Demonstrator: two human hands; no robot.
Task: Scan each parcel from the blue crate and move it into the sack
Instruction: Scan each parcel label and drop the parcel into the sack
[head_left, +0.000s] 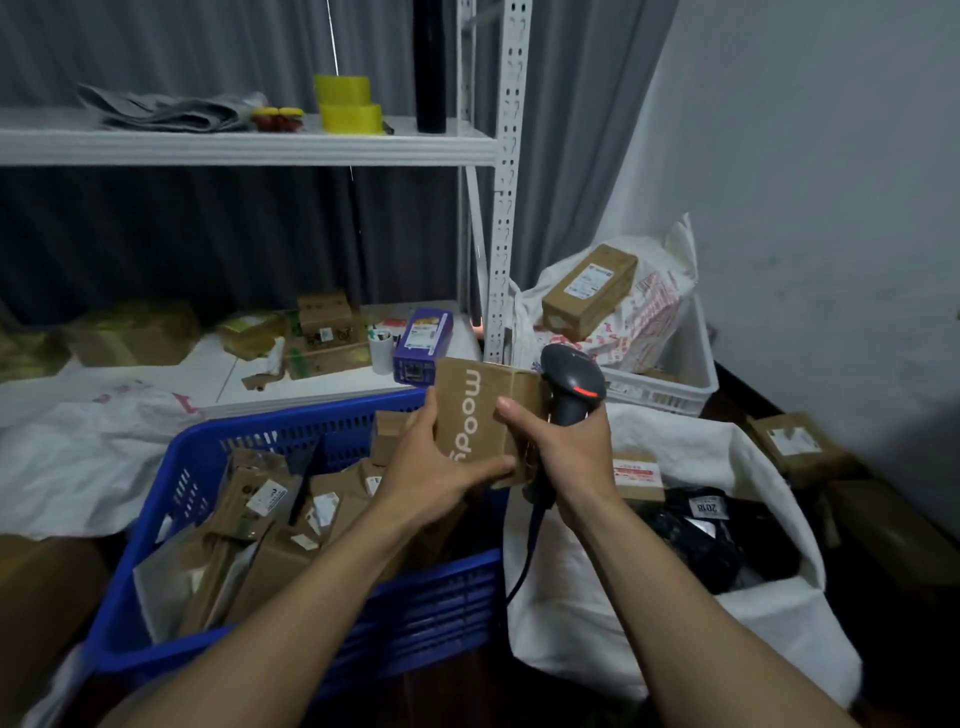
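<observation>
A brown cardboard parcel (475, 410) with white lettering is held up above the right end of the blue crate (415, 613). My left hand (431, 473) grips its lower left side. My right hand (566, 452) holds a dark barcode scanner (571, 387) by its handle, with the thumb pressed on the parcel's right edge. The scanner's head sits just behind the parcel. The crate holds several brown parcels (270, 514). The white sack (675, 618) stands open to the right, with a small labelled box (636, 475) and black bags inside.
A white metal shelf (249, 145) rises behind the crate, with tape rolls above and boxes and a purple box (421, 345) below. A white crate (670, 384) with a bag and a long box stands behind the sack. More cardboard boxes (800, 447) lie at the right wall.
</observation>
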